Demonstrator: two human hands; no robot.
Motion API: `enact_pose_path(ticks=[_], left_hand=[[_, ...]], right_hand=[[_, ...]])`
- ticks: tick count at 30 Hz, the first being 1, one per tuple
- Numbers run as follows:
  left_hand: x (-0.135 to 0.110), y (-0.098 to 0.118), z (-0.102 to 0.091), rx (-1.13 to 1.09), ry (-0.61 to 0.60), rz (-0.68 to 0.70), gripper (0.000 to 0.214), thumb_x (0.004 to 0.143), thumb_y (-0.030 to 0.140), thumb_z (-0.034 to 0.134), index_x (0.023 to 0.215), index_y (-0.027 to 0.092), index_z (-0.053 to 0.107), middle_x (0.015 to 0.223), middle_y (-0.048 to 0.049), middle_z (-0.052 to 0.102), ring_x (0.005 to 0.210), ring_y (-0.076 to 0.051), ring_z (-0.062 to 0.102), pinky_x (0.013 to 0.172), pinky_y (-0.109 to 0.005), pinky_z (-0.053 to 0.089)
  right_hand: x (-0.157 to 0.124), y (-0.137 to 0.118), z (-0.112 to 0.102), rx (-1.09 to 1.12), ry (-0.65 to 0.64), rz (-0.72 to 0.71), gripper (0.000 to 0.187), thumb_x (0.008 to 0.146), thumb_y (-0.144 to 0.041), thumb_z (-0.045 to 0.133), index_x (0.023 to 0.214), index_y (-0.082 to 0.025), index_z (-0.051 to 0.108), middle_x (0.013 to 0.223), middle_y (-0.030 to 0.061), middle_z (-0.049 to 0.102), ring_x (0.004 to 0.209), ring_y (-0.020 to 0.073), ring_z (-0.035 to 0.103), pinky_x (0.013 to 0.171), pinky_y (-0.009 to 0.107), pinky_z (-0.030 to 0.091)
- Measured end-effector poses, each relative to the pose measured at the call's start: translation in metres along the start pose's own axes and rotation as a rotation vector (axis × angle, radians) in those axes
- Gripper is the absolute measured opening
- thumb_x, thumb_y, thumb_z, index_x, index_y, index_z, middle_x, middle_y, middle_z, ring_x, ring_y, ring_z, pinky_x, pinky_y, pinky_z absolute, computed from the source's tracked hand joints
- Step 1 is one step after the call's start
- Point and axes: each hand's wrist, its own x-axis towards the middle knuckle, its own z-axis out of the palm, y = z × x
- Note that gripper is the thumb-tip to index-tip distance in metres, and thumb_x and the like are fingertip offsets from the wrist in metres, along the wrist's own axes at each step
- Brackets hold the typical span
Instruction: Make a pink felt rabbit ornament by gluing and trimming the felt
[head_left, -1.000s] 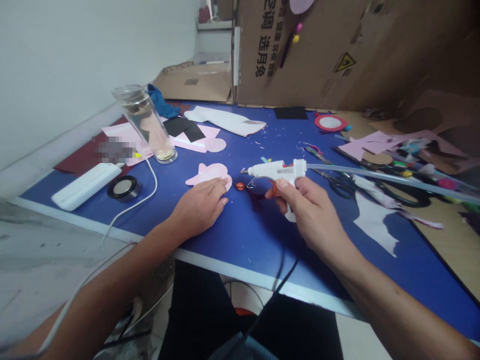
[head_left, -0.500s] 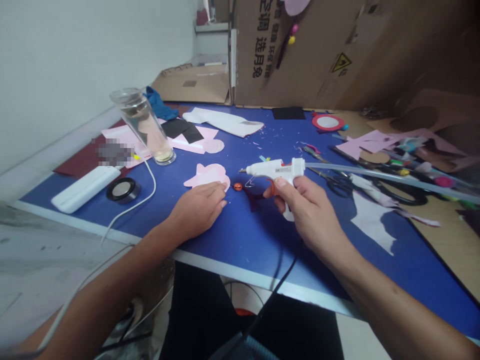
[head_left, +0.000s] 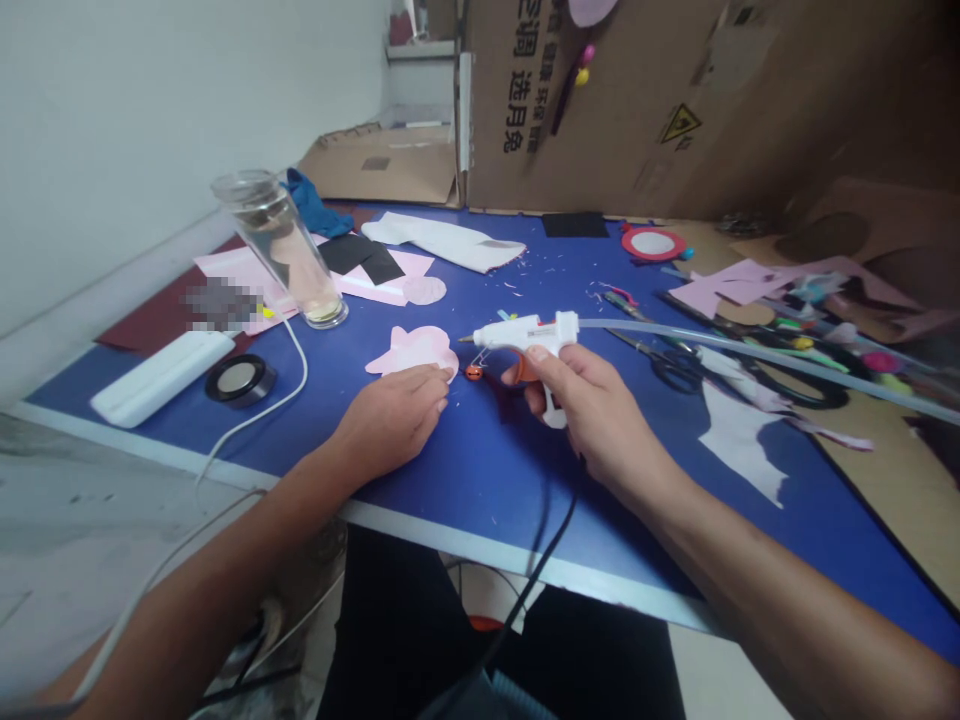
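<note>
A white hot glue gun [head_left: 525, 332] with an orange trigger is in my right hand [head_left: 592, 395], its fingers wrapped round the handle. A long clear glue stick [head_left: 675, 342] runs out of its back. The nozzle points left, over the right edge of a pink cutout [head_left: 411, 348] with a paler middle lying on the table. My left hand [head_left: 394, 415] rests on the cutout's lower edge, fingers stretched out and close together. Just right of the cutout sits a small orange bell [head_left: 474, 372], below the gun's wire stand.
A tall glass of water [head_left: 289, 255], a white power bank [head_left: 161, 378] and a black roll [head_left: 240, 380] stand on the left. Scissors [head_left: 671, 365] and felt scraps [head_left: 742, 440] lie to the right. Behind rises a large cardboard box [head_left: 600, 150]. The gun's black cord [head_left: 536, 575] hangs over the front edge.
My right hand has brought the glue gun left, so its nozzle is now close to the cutout's right edge. My left hand stays on the cutout. The view has shifted slightly.
</note>
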Motion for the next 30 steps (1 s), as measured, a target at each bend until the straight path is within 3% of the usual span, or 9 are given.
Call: enact_pose_path(ticks=[4, 8, 15, 18, 23, 27, 30], left_hand=[[0.0, -0.001, 0.001, -0.003, 0.003, -0.013, 0.035, 0.108, 0.026, 0.042, 0.129, 0.019, 0.069, 0.144, -0.0115, 0.073, 0.14, -0.027, 0.064, 0.119, -0.046, 0.051], [-0.001, -0.002, 0.001, -0.028, 0.054, -0.064, 0.033, 0.108, 0.027, 0.042, 0.126, 0.02, 0.069, 0.135, -0.0119, 0.076, 0.129, -0.028, 0.07, 0.112, -0.046, 0.055], [-0.003, -0.005, 0.004, -0.081, 0.164, -0.127, 0.027, 0.106, 0.026, 0.048, 0.124, 0.022, 0.067, 0.138, -0.0119, 0.074, 0.132, -0.029, 0.067, 0.114, -0.047, 0.052], [0.0, -0.004, -0.001, -0.106, 0.207, -0.189, 0.022, 0.103, 0.025, 0.05, 0.119, 0.022, 0.066, 0.13, -0.0113, 0.074, 0.125, -0.028, 0.068, 0.109, -0.046, 0.054], [0.023, 0.0, -0.014, -0.042, 0.182, -0.396, 0.003, 0.095, 0.026, 0.06, 0.094, 0.024, 0.062, 0.102, -0.0075, 0.072, 0.093, -0.026, 0.069, 0.085, -0.042, 0.056], [0.054, 0.0, -0.014, -0.006, 0.111, -0.54, 0.02, 0.089, 0.035, 0.07, 0.079, 0.025, 0.056, 0.086, -0.0061, 0.073, 0.078, -0.026, 0.066, 0.069, -0.039, 0.051], [0.071, -0.007, -0.011, -0.069, 0.097, -0.593, 0.019, 0.089, 0.035, 0.071, 0.08, 0.025, 0.058, 0.081, -0.006, 0.074, 0.076, -0.026, 0.067, 0.068, -0.039, 0.052]], right_hand=[[0.02, -0.006, -0.003, 0.122, 0.057, -0.028, 0.045, 0.098, -0.065, 0.067, 0.094, -0.022, 0.075, 0.077, 0.0017, 0.069, 0.064, 0.0147, 0.057, 0.059, 0.028, 0.043], [0.029, -0.004, -0.012, 0.314, 0.091, 0.041, 0.041, 0.087, -0.063, 0.079, 0.095, -0.023, 0.071, 0.099, 0.0049, 0.075, 0.071, 0.0169, 0.064, 0.059, 0.029, 0.047], [0.019, 0.024, -0.025, 0.402, 0.072, 0.185, 0.037, 0.085, -0.058, 0.082, 0.096, -0.023, 0.073, 0.1, 0.0058, 0.075, 0.073, 0.0186, 0.064, 0.059, 0.031, 0.051], [0.02, 0.03, -0.028, 0.436, 0.085, 0.212, 0.036, 0.085, -0.055, 0.084, 0.095, -0.022, 0.075, 0.097, 0.0052, 0.074, 0.069, 0.0168, 0.062, 0.058, 0.029, 0.049], [0.024, 0.03, -0.033, 0.486, 0.083, 0.206, 0.036, 0.083, -0.053, 0.087, 0.095, -0.021, 0.076, 0.094, 0.0044, 0.075, 0.069, 0.0154, 0.061, 0.058, 0.027, 0.049], [0.023, 0.031, -0.035, 0.453, 0.068, 0.191, 0.039, 0.083, -0.057, 0.086, 0.095, -0.021, 0.075, 0.094, 0.0048, 0.075, 0.069, 0.0168, 0.062, 0.059, 0.029, 0.05], [0.023, 0.032, -0.035, 0.41, 0.043, 0.185, 0.04, 0.085, -0.058, 0.084, 0.095, -0.021, 0.075, 0.096, 0.006, 0.075, 0.071, 0.0176, 0.063, 0.061, 0.03, 0.051]])
